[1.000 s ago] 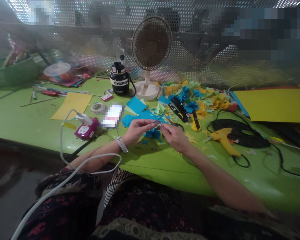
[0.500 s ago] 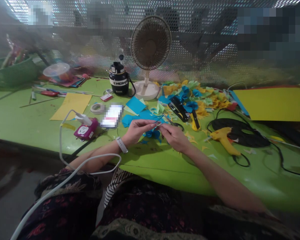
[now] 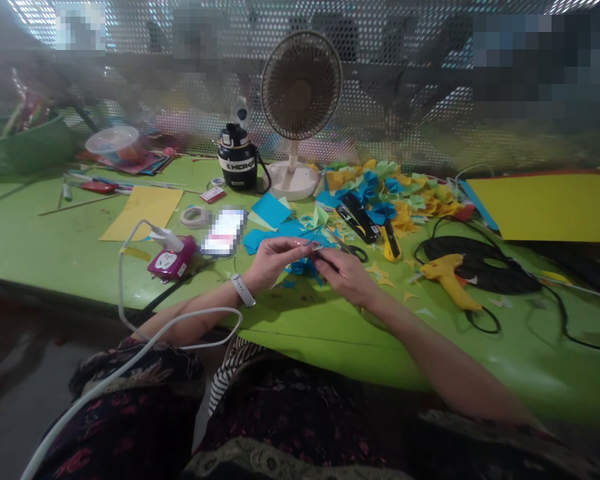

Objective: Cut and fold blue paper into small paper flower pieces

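Observation:
In the head view my left hand (image 3: 279,261) and my right hand (image 3: 347,273) meet over the near middle of the table, both closed. The left thumb and fingertips pinch something small and thin that I cannot make out. My right fingers are curled at the same spot, with a dark sliver showing under them; what they hold is largely hidden. Folded blue paper pieces (image 3: 300,268) lie just beneath the hands. Flat blue paper (image 3: 257,240) spreads behind them. Scissors (image 3: 357,253) rest beyond the right hand, their blades partly among the paper.
A stapler (image 3: 359,218), a yellow cutter (image 3: 391,243) and a yellow glue gun (image 3: 449,280) lie to the right. Paper flowers (image 3: 410,193) are heaped behind. Left are a phone (image 3: 225,230), tape (image 3: 195,217) and a purple power adapter (image 3: 173,259) with a white cable. A fan (image 3: 293,181) stands at the back.
My right fingers have shifted slightly and curled differently around the meeting point. The left hand has barely moved, and the things on the table lie as before.

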`<state>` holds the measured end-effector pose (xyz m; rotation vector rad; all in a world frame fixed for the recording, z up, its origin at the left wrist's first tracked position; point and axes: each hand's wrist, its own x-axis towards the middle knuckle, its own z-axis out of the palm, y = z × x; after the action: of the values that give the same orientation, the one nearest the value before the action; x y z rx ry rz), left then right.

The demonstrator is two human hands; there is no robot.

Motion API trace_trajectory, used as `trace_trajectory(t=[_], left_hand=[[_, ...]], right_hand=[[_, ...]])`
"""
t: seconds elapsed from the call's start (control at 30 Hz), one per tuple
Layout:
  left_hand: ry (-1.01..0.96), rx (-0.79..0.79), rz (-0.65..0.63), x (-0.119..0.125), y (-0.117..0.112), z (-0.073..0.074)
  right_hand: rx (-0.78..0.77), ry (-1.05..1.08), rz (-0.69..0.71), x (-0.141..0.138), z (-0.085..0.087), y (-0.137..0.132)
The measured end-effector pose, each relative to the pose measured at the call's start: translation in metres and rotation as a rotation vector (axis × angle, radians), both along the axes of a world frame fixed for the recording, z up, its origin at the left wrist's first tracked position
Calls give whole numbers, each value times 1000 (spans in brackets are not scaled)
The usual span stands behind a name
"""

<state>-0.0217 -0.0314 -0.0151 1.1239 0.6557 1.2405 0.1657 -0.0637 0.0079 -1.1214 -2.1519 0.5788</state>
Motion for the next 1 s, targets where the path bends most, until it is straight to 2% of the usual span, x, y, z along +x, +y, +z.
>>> trace_trajectory(t=[0.27, 0.4, 0.63, 0.9, 1.0], left_hand=[[-30, 13, 101, 0, -1, 7], [-51, -29, 55, 1, 0, 6], [-66, -99, -42, -1, 1, 5], [-61, -53, 76, 1, 2, 5], [-20, -30, 64, 0, 2, 2]], right_hand=[[37, 49, -64, -5, -8, -4], [83, 62, -39, -1, -10, -1], [49, 72, 20, 4, -7, 3], [123, 83, -105, -5, -8, -4], [97, 110, -119, -4, -8, -3]])
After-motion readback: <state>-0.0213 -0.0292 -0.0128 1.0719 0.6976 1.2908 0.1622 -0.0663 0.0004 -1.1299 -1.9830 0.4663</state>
